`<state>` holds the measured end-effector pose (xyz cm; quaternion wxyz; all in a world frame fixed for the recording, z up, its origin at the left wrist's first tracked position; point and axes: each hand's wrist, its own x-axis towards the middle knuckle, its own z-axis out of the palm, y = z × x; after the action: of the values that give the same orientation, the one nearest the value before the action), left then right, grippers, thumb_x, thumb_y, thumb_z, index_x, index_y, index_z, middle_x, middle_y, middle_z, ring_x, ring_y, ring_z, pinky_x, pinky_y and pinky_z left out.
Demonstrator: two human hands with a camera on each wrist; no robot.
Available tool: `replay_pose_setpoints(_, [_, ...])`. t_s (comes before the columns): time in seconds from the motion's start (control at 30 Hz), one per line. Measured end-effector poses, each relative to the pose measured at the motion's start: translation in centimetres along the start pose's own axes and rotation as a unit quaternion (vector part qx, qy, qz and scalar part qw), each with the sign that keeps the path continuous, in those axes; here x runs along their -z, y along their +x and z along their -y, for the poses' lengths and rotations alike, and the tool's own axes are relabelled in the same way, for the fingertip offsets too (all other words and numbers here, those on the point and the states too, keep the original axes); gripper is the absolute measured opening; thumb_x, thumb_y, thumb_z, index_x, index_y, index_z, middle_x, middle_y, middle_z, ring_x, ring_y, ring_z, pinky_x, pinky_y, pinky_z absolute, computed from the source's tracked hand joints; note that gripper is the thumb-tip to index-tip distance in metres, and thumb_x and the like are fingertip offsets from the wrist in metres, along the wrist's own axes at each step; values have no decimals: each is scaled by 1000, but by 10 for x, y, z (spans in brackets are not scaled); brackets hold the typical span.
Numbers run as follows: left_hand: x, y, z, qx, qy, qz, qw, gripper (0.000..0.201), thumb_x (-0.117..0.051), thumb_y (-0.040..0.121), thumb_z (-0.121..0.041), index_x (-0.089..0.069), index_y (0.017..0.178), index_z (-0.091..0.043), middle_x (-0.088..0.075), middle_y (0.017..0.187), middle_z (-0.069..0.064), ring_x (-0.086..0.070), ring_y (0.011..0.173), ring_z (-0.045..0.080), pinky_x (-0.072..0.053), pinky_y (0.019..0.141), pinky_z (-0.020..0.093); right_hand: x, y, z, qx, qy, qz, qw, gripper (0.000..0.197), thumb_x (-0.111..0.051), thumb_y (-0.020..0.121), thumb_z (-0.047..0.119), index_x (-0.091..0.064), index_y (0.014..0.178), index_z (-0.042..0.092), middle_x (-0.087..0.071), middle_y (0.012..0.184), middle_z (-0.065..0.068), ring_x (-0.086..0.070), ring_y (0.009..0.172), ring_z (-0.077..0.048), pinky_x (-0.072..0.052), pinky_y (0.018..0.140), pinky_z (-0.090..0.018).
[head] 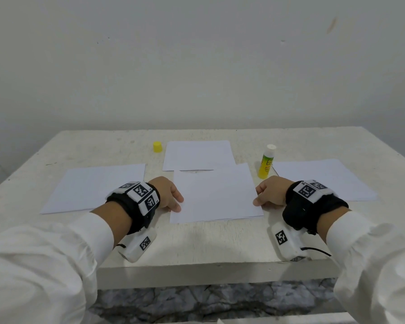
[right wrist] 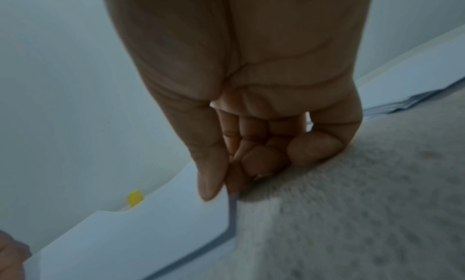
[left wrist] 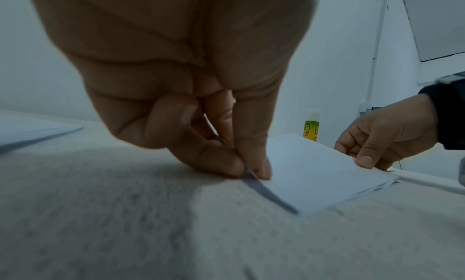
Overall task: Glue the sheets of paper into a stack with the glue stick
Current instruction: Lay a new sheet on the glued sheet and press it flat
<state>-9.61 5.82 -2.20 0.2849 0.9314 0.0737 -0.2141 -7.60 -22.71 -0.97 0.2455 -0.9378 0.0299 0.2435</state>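
Both hands pinch one sheet of paper point(head: 214, 195) at the table's point(head: 197, 244) middle: left hand point(head: 170, 194) on its left edge, right hand point(head: 270, 192) on its right. The uncapped glue stick point(head: 266, 163) stands upright just behind the right hand, among other sheets.

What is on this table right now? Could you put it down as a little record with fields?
Surface: worn white table
Centre: white paper sheet, its edge lifted, over another sheet
Left hand: pinches the sheet's left edge
Right hand: pinches the sheet's right edge
Glue: yellow glue stick, upright, uncapped, behind the right hand
Cap: small yellow plastic cap, far left of centre
Other paper: far sheet; left sheet; right pile
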Motion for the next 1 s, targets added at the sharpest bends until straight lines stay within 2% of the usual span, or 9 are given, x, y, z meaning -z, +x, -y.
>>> replay_pose_setpoints(0.07, [0, 0, 0, 0, 1, 1, 1000, 22, -80, 74, -10, -72, 95, -16, -61, 70, -3, -58, 57, 7, -45, 52, 10, 0, -1, 0, 0, 1, -3, 1000, 32, -71, 83, 17, -66, 105, -6, -58, 63, 0, -48, 48, -9, -39, 50, -18])
replay_pose_setpoints(0.23, [0, -2, -1, 2, 4, 0, 1000, 22, -80, 75, -9, -72, 94, -15, -61, 70, -3, -57, 57, 6, -43, 45, 7, -2, -1, 0, 5, 8, -4, 1000, 31, -72, 81, 13, -67, 105, -6, -63, 74, -5, -53, 60, -14, -43, 56, -20])
replay_pose_setpoints(0.5, [0, -2, -1, 5, 8, -2, 1000, 22, -80, 75, -10, -72, 93, -17, -61, 70, -3, -57, 58, 6, -43, 48, 9, -4, -2, 1, 20, -3, -7, 1000, 34, -73, 80, 10, -65, 109, -6, -64, 87, -8, -57, 77, -19, -51, 80, -31])
replay_pose_setpoints(0.6, [-1, -2, -1, 1, 9, -4, 1000, 24, -80, 75, -8, -72, 96, -15, -61, 70, -3, -56, 58, 6, -40, 42, 6, -4, -4, 2, 19, -6, -7, 1000, 34, -73, 79, 8, -65, 109, -5, -64, 88, -8, -57, 78, -20, -49, 72, -26])
replay_pose_setpoints(0.7, [0, -2, -2, -4, 16, -6, 1000, 31, -80, 74, -8, -70, 104, -13, -58, 73, -2, -56, 59, 8, -41, 43, 6, -5, -7, 7, 16, -33, -12, 999, 37, -73, 80, 9, -64, 113, -4, -63, 92, -7, -55, 80, -19, -44, 64, -21])
replay_pose_setpoints(0.77, [0, -2, -2, -3, 16, -6, 1000, 45, -80, 74, -9, -63, 116, -15, -55, 80, -1, -56, 65, 11, -47, 52, 11, -6, -11, 13, 4, -81, -22, 997, 42, -71, 82, 13, -60, 120, 0, -63, 104, -8, -55, 87, -19, -42, 63, -19])
replay_pose_setpoints(0.83, [2, -2, -1, -2, 77, -4, 997, 61, -80, 76, -21, -53, 131, -22, -58, 99, 2, -59, 83, 16, -52, 74, 22, -7, -15, 20, -15, -149, -36, 988, 53, -70, 83, 19, -49, 129, 3, -58, 122, -10, -57, 104, -22, -46, 76, -24])
replay_pose_setpoints(0.9, [4, -1, -1, 0, 178, 0, 984, 73, -77, 77, -37, -42, 141, -29, -52, 127, 3, -56, 110, 20, -45, 96, 28, -11, -16, 28, -24, -201, -49, 978, 64, -72, 81, 25, -41, 134, 7, -52, 129, -11, -54, 115, -25, -46, 91, -29])
replay_pose_setpoints(1.0, [9, 1, -2, -1, 264, 22, 964, 88, -76, 71, -53, -32, 146, -37, -36, 140, 4, -44, 127, 26, -40, 104, 36, -24, -13, 52, 32, -305, -38, 951, 68, -70, 80, 44, -45, 134, 11, -46, 130, -10, -47, 119, -27, -44, 97, -34])
